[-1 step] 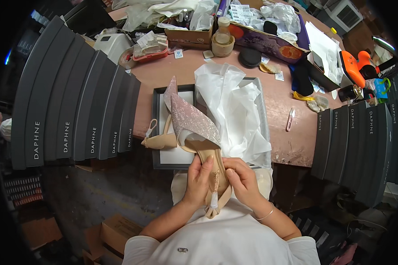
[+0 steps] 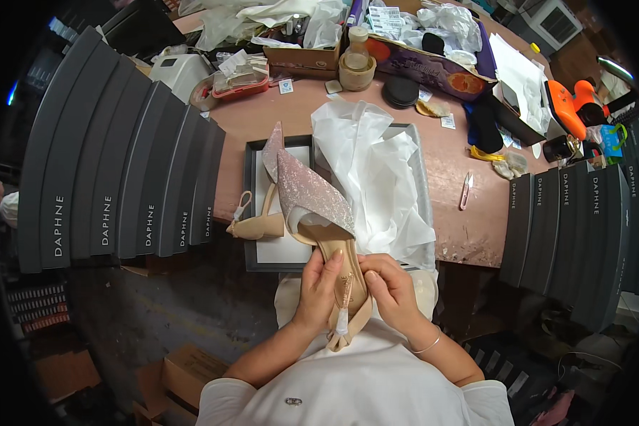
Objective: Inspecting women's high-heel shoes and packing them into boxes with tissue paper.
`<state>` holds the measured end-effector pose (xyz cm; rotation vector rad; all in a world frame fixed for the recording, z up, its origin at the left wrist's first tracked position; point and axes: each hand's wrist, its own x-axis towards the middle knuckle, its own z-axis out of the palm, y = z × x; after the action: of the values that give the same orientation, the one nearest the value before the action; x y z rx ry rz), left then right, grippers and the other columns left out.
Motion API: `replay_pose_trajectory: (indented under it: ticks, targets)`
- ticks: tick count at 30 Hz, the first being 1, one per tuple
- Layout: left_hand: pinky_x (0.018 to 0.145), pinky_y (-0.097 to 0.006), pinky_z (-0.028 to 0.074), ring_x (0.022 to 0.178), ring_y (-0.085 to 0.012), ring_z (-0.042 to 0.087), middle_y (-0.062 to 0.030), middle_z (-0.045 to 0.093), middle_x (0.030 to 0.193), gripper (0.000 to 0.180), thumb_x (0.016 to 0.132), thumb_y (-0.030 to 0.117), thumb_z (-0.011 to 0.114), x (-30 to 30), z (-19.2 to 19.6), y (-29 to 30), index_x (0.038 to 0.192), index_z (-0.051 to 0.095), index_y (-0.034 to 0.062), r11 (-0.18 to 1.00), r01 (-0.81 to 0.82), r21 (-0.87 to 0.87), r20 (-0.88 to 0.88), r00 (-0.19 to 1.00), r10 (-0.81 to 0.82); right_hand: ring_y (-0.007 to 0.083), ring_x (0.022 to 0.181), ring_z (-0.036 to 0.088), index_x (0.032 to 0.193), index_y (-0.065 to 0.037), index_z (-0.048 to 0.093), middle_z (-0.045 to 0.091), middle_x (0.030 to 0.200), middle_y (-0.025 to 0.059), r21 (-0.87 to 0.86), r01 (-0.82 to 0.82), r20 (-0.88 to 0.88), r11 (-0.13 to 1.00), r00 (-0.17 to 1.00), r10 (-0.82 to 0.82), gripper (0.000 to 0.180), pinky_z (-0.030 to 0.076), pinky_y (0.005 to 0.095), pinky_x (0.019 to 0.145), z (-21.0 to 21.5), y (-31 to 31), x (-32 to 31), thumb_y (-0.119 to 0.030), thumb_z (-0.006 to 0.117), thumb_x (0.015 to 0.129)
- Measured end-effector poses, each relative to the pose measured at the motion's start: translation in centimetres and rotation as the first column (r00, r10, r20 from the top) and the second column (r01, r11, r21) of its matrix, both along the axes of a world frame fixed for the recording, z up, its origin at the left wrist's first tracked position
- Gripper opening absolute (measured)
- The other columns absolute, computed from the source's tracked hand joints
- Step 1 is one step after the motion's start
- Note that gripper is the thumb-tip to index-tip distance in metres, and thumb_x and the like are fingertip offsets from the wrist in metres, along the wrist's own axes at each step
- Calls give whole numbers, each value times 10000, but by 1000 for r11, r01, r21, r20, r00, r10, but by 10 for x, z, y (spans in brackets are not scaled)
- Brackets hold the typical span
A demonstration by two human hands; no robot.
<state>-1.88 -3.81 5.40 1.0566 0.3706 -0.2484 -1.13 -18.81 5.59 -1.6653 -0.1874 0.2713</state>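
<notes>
In front of my body I hold a pink glitter pointed-toe slingback shoe (image 2: 316,195), toe pointing away, beige insole facing up. My left hand (image 2: 318,292) wraps its left side, thumb on the insole. My right hand (image 2: 390,287) has its fingers curled at the right edge. White wrapping covers part of the strap near the heel. The matching shoe (image 2: 273,153) lies beyond on its side, partly hidden, its beige heel end over the left rim of an open grey shoebox (image 2: 251,250). White tissue paper (image 2: 376,177) spills over the box's right part.
Grey shoeboxes stand in rows at left (image 2: 85,163) and right (image 2: 571,227). Small thread snips (image 2: 466,192) lie on the pinkish table. Farther back are a bottle in a tan holder (image 2: 357,67), a black round tin (image 2: 400,93) and a purple carton (image 2: 440,67). An orange tool (image 2: 565,110) is at far right.
</notes>
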Motion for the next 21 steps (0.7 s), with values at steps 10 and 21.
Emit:
replay_pose_trajectory:
  ticks: [10, 21]
  targets:
    - [793, -238, 468, 890, -59, 540, -24, 593, 1035, 252, 1013, 207, 464, 19, -22, 3, 1163, 525, 14, 998, -56, 0, 76, 996, 56, 209, 1096, 575, 1201, 27, 552, 593, 1186, 136, 179, 16, -90, 984, 996, 0, 294, 464, 336, 913, -17, -36, -19, -157, 446, 996]
    - [689, -305, 462, 756, -149, 564, -94, 607, 807, 342, 1019, 320, 427, 21, -10, 13, 1019, 560, 5, 884, -3, 467, 322, 932, -167, 146, 856, 603, 1056, 22, 552, 648, 957, 58, 194, 66, -116, 979, 992, -44, 189, 475, 275, 765, -32, 7, 35, -134, 573, 950]
